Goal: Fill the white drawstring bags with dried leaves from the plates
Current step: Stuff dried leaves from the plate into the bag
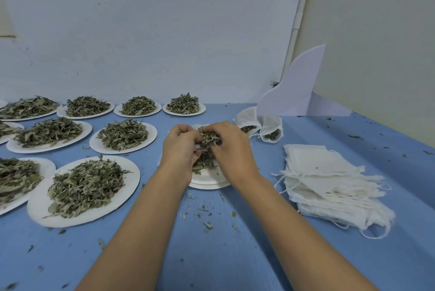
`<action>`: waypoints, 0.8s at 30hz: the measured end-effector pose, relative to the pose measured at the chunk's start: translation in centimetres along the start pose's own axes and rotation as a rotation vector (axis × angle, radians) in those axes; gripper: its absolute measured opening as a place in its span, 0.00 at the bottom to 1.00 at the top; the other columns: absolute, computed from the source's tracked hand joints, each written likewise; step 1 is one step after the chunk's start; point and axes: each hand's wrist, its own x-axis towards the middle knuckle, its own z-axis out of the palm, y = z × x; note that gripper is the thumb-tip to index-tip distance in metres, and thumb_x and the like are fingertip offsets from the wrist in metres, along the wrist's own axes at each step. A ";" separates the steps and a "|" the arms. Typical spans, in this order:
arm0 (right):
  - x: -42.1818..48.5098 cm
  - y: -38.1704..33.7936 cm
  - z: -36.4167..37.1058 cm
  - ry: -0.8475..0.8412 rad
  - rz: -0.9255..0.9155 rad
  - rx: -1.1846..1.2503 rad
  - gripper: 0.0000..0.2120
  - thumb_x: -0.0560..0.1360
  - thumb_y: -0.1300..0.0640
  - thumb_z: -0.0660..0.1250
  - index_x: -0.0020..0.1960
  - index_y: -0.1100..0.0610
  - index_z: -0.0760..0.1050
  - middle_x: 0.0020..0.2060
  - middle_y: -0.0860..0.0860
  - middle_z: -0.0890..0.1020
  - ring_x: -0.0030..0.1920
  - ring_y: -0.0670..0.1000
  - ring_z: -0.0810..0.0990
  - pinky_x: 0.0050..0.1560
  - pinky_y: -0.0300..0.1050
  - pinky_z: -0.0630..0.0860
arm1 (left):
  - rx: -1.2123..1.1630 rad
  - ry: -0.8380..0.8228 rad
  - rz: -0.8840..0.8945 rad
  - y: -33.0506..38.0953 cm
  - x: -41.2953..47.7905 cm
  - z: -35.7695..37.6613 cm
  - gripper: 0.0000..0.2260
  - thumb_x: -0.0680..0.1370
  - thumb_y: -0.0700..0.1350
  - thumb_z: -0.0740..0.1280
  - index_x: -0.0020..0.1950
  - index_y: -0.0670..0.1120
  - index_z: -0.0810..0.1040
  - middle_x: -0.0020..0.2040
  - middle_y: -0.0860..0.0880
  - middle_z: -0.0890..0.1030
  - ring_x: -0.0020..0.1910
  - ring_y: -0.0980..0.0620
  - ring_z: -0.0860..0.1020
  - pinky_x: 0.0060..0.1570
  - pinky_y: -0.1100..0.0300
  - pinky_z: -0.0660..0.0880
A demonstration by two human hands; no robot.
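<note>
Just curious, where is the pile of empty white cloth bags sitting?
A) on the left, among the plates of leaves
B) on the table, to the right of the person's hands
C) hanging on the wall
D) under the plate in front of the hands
B: the stack of empty bags lies flat on the blue table, right of the right hand; the leaf-piled plates are on the left.

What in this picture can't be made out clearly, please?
All in the head view:
- What the left hand holds: its curled fingers and the right hand, gripping dried leaves, cover it; only a white sliver shows.
- How much remains on the near plate: both hands cover it.
- The leftmost plates: cut off by the frame's edge.
- How full the two bags at the back are: cloth hides all but their mouths.
</note>
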 end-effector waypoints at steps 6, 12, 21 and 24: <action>0.1 0.5 -0.3 0.084 0.064 0.012 0.21 0.67 0.74 0.63 0.55 0.56 0.79 0.48 0.50 0.79 0.52 0.50 0.75 0.50 0.34 0.66 | 0.182 -0.081 0.147 -0.3 -0.5 0.8 0.09 0.75 0.34 0.60 0.41 0.47 0.69 0.38 0.48 0.73 0.35 0.52 0.73 0.42 0.58 0.74; 0.0 0.8 -0.4 0.072 0.019 -0.041 0.18 0.69 0.73 0.62 0.54 0.59 0.79 0.47 0.53 0.79 0.50 0.52 0.73 0.45 0.33 0.61 | 0.266 -0.212 0.222 -0.5 -0.3 0.4 0.12 0.73 0.40 0.72 0.45 0.47 0.69 0.34 0.52 0.75 0.32 0.58 0.77 0.39 0.62 0.77; 0.1 0.2 -0.3 0.058 -0.090 -0.079 0.19 0.68 0.73 0.63 0.57 0.62 0.77 0.48 0.56 0.79 0.51 0.56 0.74 0.48 0.37 0.63 | 0.266 -0.121 0.339 -0.9 -0.2 -0.1 0.13 0.71 0.37 0.73 0.41 0.48 0.69 0.31 0.52 0.67 0.37 0.50 0.68 0.44 0.52 0.72; 0.2 0.1 -0.2 0.042 -0.037 -0.002 0.19 0.70 0.70 0.64 0.60 0.58 0.75 0.52 0.53 0.79 0.55 0.53 0.74 0.53 0.38 0.67 | 0.295 -0.071 0.386 -1.0 -0.1 -0.1 0.12 0.73 0.37 0.70 0.40 0.49 0.68 0.32 0.51 0.65 0.37 0.49 0.67 0.41 0.53 0.70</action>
